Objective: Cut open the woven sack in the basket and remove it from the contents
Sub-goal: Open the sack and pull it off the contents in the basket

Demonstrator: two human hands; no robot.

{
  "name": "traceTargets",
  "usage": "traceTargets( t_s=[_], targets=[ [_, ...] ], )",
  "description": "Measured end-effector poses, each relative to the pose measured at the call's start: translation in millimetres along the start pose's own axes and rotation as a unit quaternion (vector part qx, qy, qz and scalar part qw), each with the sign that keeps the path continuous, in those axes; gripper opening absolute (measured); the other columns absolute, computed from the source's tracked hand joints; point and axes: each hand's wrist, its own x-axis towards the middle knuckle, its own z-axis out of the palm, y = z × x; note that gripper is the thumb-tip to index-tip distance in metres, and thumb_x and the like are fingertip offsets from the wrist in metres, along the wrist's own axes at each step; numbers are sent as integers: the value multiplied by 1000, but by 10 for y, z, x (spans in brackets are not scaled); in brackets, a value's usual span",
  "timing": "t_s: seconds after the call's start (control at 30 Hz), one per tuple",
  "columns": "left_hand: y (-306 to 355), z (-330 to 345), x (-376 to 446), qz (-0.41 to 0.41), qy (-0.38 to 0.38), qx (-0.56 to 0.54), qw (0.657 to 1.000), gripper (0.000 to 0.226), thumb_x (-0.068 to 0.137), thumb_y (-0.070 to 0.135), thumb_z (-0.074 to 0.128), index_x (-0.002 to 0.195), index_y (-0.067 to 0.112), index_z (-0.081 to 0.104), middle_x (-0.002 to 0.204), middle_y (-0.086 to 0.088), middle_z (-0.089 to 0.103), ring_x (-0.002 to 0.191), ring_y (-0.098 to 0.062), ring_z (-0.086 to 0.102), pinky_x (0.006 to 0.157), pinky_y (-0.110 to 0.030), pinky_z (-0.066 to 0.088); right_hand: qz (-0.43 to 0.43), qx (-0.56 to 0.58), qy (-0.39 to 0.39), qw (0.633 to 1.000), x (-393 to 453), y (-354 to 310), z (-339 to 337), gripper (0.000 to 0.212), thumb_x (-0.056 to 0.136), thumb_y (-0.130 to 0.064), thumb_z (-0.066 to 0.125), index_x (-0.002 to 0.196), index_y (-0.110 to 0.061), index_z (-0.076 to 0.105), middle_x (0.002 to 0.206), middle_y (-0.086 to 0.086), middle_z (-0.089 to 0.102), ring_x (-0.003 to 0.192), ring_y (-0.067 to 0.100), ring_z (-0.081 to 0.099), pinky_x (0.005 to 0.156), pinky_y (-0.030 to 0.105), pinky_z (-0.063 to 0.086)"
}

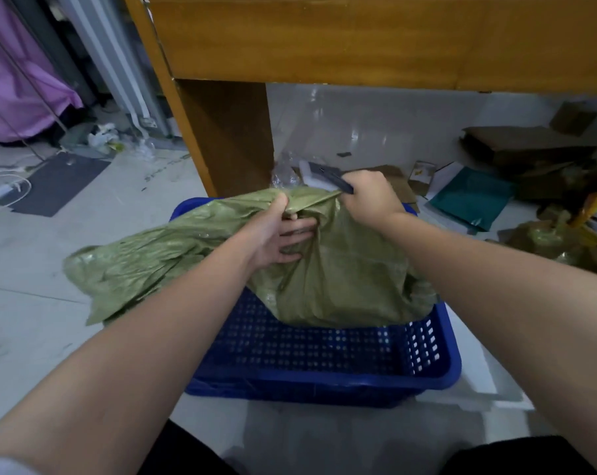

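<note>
A green woven sack [341, 269] stands in a blue perforated plastic basket [324, 365] on the floor, and part of it drapes over the basket's left rim. My left hand [279, 234] grips the bunched top of the sack. My right hand [369, 197] is closed around a dark knife [327, 174] whose blade points up and left, right above the sack's top fold. What the sack holds is hidden.
A wooden desk [324, 39] with a leg panel [228, 138] stands just behind the basket. Cardboard pieces [526, 149], a teal bag [472, 197] and papers litter the floor at right. A dark mat [60, 183] and white cables lie at left.
</note>
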Motion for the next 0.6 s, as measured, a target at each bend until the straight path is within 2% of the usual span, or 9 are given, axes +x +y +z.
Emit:
traceTargets(
  t_s=[0.1, 0.17, 0.2, 0.23, 0.3, 0.37, 0.47, 0.53, 0.6],
  targets=[
    [155, 123, -112, 56, 170, 180, 967, 46, 97, 53, 41, 95, 11, 60, 78, 0, 70, 76, -18, 67, 90, -41, 49, 6, 13, -7, 1000, -15, -25, -47, 42, 86, 2, 50, 54, -19, 33, 57, -1, 40, 52, 16, 38, 45, 29, 26],
    [179, 186, -153, 226, 270, 382, 855, 32, 90, 45, 58, 98, 14, 57, 76, 2, 64, 71, -18, 65, 72, -37, 54, 16, 21, -14, 1000, -37, -48, -70, 42, 86, -1, 53, 52, -20, 36, 57, -1, 41, 54, 19, 40, 46, 27, 28],
    [183, 244, -219, 291, 255, 437, 812, 30, 84, 39, 65, 100, 16, 53, 80, 0, 63, 72, -18, 64, 66, -37, 55, 28, 31, -14, 999, -35, -73, -95, 41, 87, -2, 55, 52, -20, 40, 57, -1, 43, 55, 19, 42, 46, 26, 29],
    [171, 304, -247, 308, 195, 463, 808, 32, 80, 34, 71, 99, 18, 51, 84, -2, 62, 76, -20, 64, 67, -39, 58, 47, 44, -16, 998, -20, -103, -132, 39, 87, -5, 56, 53, -19, 44, 58, -1, 45, 56, 18, 44, 46, 26, 29],
    [85, 446, -281, 236, 36, 484, 842, 36, 74, 36, 75, 96, 19, 52, 91, -3, 64, 82, -21, 64, 72, -42, 58, 95, 88, -21, 991, 41, -157, -217, 25, 88, -10, 62, 63, -9, 56, 63, 2, 50, 62, 21, 49, 48, 27, 33],
    [-65, 585, -300, 201, -34, 537, 819, 49, 68, 57, 74, 98, 24, 54, 93, 4, 62, 81, -14, 62, 67, -34, 54, 134, 131, -23, 982, 113, -182, -284, 12, 85, -14, 69, 82, -4, 64, 77, 7, 56, 73, 24, 52, 58, 27, 39],
    [-221, 756, -280, 231, -12, 625, 746, 86, 60, 81, 59, 121, 21, 51, 109, 4, 60, 96, -18, 60, 81, -36, 54, 183, 178, -9, 967, 201, -151, -267, 15, 85, -16, 69, 87, -6, 58, 88, 9, 57, 75, 25, 54, 57, 30, 42],
    [-265, 831, -215, 241, 31, 721, 649, 70, 71, 77, 54, 112, 19, 55, 102, 3, 60, 96, -22, 60, 83, -38, 52, 202, 188, -1, 961, 239, -133, -210, 18, 87, -20, 66, 81, -8, 54, 82, 7, 54, 67, 23, 51, 49, 27, 39],
    [-289, 901, -153, 237, 65, 742, 624, 46, 86, 63, 49, 98, 19, 56, 100, 1, 62, 93, -24, 60, 81, -35, 50, 211, 192, 4, 958, 269, -126, -180, 19, 88, -20, 65, 78, -10, 52, 83, 6, 53, 64, 22, 50, 46, 26, 37]
  ],
)
